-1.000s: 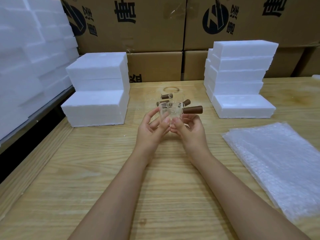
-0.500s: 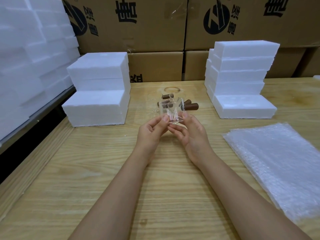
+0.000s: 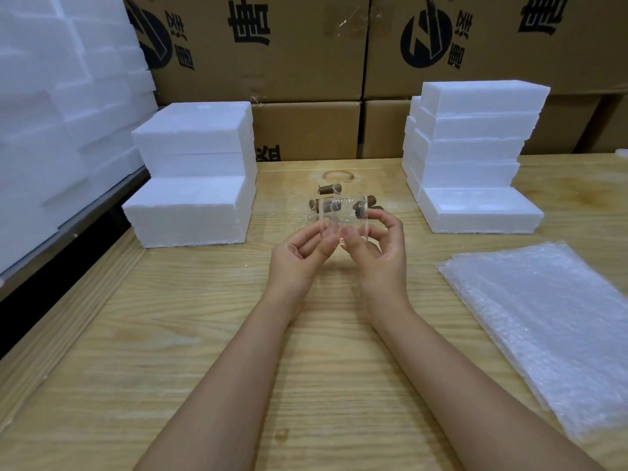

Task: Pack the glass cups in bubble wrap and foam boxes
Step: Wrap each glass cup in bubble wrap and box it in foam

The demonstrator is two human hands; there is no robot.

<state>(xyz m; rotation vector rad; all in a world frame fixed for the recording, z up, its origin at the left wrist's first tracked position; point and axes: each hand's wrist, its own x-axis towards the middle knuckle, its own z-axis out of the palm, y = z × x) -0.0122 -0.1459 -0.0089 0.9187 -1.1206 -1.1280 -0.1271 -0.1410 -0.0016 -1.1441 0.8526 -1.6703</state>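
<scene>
A clear glass cup [image 3: 343,220] is held above the middle of the wooden table [image 3: 190,334]. My left hand [image 3: 299,254] holds its lower left side with curled fingertips. My right hand [image 3: 380,246] grips its right side, thumb and fingers around the wall. Behind it stand more clear glass cups with brown wooden handles [image 3: 328,189], partly hidden by the held cup. A stack of bubble wrap sheets [image 3: 550,321] lies at the right. White foam boxes are stacked at the left [image 3: 193,175] and at the right [image 3: 475,158].
A tall wall of white foam blocks [image 3: 57,113] fills the far left beside the table edge. Brown printed cardboard cartons [image 3: 306,62] line the back. Bare wood shows between my arms and in front of the left foam stack.
The cup has been turned in my hands: its brown handle pointed right before and is now out of plain sight. Both hands shifted slightly on it and stayed over the table's middle.
</scene>
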